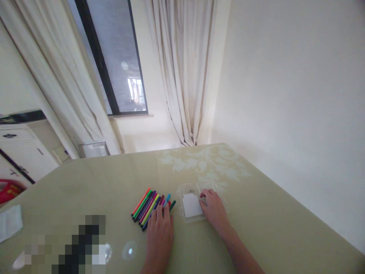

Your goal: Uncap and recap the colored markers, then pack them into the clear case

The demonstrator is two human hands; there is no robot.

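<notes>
Several felt-tip markers (146, 207) in bright colours lie side by side on the table, slanting up to the right. My left hand (160, 226) rests over the right end of the row, fingers stretched out onto the markers and partly covering them. To the right, a clear plastic case (186, 219) lies opened flat with a white piece of paper or card (192, 205) in its left half. My right hand (213, 208) is on the case's right half, fingers curled and thumb near the middle fold. Its fingertips are partly hidden.
The glossy greenish table (108, 182) has a pale floral pattern at its far right. A light folded cloth or packet (10, 222) lies at the left edge. A pixelated dark patch covers the lower left. Beyond stand curtains (185, 68), a window and a white cabinet (25, 148).
</notes>
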